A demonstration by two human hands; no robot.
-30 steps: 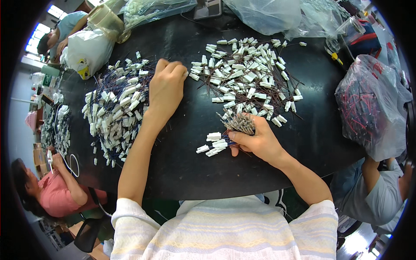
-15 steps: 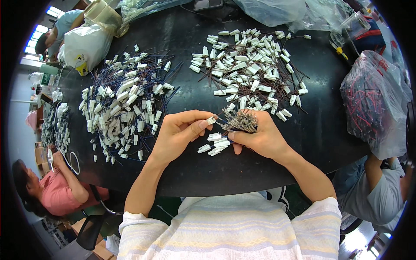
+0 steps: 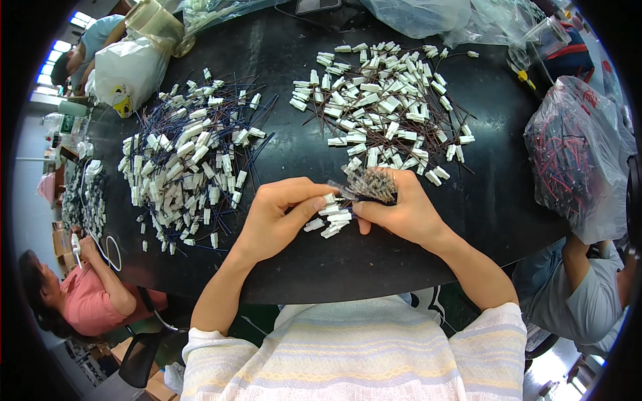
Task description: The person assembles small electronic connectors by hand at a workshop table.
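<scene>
Between thumb and fingers, my left hand [image 3: 289,217] pinches a small white plastic connector [image 3: 329,199] close to the metal ends of a wire bundle. My right hand [image 3: 408,212] is closed round that bundle of wires [image 3: 372,185], whose metal-tipped ends fan out toward the left hand; those tips are partly blurred. Several white connectors [image 3: 332,229] sit just below the bundle, between the two hands. Beyond my hands spreads a heap of white connectors with brown wires [image 3: 391,100]. Left of it lies a heap of white connectors with blue wires [image 3: 187,154].
A clear plastic bag [image 3: 568,160] with red and dark wires stands at the table's right. A white bag [image 3: 130,73] is at the far left, and plastic sheeting [image 3: 421,20] along the far edge. People sit at left and right; one in a pink shirt [image 3: 100,297] handles a white part.
My left hand has moved slightly down and right, bringing the pinched connector closer to the bundle and over the connectors below. My right hand stays nearly in place.
</scene>
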